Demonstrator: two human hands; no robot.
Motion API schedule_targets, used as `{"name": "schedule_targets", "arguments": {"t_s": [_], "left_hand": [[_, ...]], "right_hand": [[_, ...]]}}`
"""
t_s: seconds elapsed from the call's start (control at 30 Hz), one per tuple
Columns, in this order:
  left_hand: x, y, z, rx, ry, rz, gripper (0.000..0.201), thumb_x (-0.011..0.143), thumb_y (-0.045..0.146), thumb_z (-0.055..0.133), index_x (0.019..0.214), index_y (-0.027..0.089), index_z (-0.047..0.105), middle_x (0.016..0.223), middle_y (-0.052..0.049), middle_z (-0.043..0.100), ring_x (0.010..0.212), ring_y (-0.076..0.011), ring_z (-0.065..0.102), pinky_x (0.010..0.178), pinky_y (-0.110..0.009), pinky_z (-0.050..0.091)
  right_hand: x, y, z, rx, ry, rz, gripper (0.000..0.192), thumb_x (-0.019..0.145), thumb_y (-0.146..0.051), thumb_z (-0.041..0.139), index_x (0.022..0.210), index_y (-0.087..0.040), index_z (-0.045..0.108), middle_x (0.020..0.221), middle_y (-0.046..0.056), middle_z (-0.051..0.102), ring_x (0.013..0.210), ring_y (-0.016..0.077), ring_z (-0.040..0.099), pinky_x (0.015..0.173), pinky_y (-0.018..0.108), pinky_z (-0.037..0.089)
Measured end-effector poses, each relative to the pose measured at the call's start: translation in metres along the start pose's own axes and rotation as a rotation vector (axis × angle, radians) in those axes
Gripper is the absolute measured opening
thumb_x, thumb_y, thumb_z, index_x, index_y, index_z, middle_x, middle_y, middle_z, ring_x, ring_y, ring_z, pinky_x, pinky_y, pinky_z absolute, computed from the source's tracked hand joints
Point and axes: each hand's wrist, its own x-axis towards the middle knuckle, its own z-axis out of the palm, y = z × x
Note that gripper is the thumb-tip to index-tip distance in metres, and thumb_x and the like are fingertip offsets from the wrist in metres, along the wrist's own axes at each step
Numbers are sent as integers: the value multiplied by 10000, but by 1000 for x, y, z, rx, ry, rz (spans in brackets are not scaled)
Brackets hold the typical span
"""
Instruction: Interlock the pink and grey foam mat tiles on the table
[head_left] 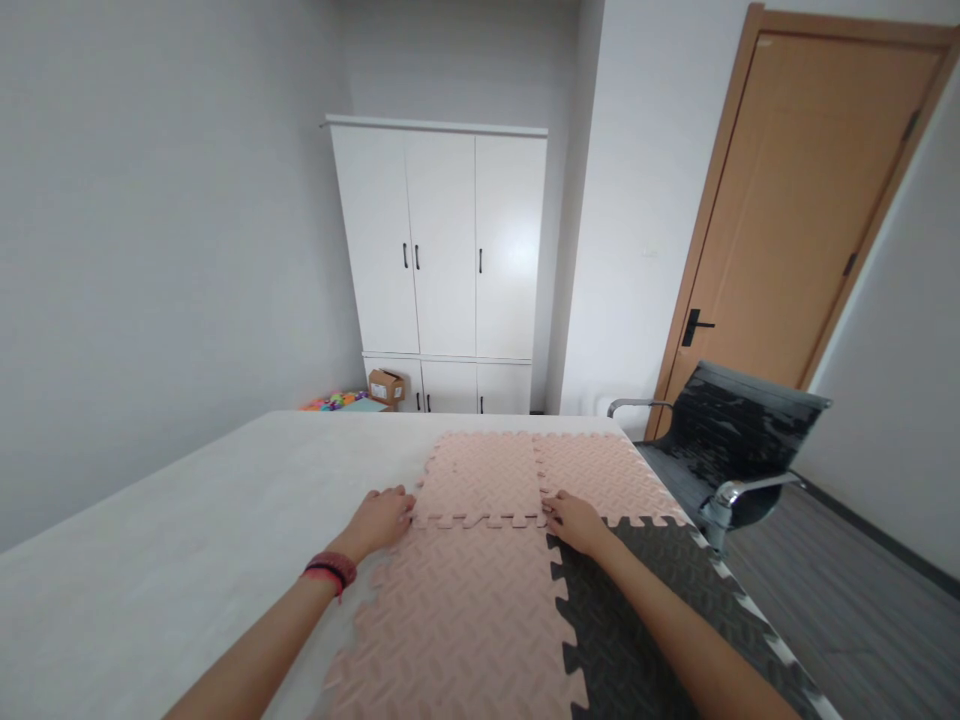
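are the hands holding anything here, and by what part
Nothing is lifted or gripped. The left hand rests flat at the left edge of the far pink mat tile; the right hand presses on the toothed seam where the tiles meet.

Pink mats matt textured foam; table smooth matt; door wood.
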Motion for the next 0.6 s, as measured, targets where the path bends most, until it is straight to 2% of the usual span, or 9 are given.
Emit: {"name": "schedule_targets", "arguments": {"t_s": [0.1, 0.17, 0.3, 0.4, 0.47, 0.6], "left_hand": [[-7, 15, 2, 25, 34, 39, 216, 878, 270, 484, 999, 129, 596, 1045, -78, 580, 993, -207, 536, 943, -464, 379], [-15, 25, 8, 3, 26, 97, 259, 889, 250, 451, 1094, 155, 579, 1092, -73, 588, 1010, -199, 544, 942, -439, 385], [-34, 35, 23, -33, 7, 157, 377, 933, 290, 335, 1242, 188, 525, 1210, -85, 583, 1083, -193, 541, 972, -393, 375], [-43, 39, 28, -20, 32, 149, 440, 939, 306, 280, 1322, 200, 470, 1303, -83, 531, 1188, -207, 477, 1064, -426, 278], [-43, 44, 28, 0, 49, 159, 468, 939, 306, 267, 1368, 199, 421, 1288, -86, 537, 1195, -214, 461, 1084, -445, 240], [-36, 62, 26, 54, 64, 177, 495, 945, 337, 262, 1406, 194, 370, 1102, -121, 603, 1058, -240, 522, 976, -447, 357]], "right_hand": [[-9, -14, -1, -125, 4, -31, 353, 824, -202, 419, 1113, -125, 606, 1097, 159, 557, 1040, 313, 525, 845, 457, 431], [-15, -22, 1, -174, 12, -72, 410, 809, -168, 410, 1184, -124, 569, 1233, 166, 505, 1124, 329, 478, 888, 481, 412], [-24, -29, 13, -193, -11, -167, 504, 856, -171, 338, 1344, -124, 456, 1387, 118, 407, 1239, 251, 419, 1039, 410, 345], [-27, -22, 18, -184, -45, -171, 524, 855, -163, 317, 1361, -114, 446, 1399, 101, 405, 1273, 215, 404, 1066, 363, 338], [-26, -16, 17, -178, -65, -171, 520, 846, -164, 331, 1349, -158, 466, 1403, 61, 410, 1302, 199, 376, 1090, 376, 313], [-21, -13, 9, -181, -94, -162, 482, 827, -186, 398, 1295, -206, 511, 1375, 42, 447, 1272, 206, 417, 1056, 421, 350]]}}
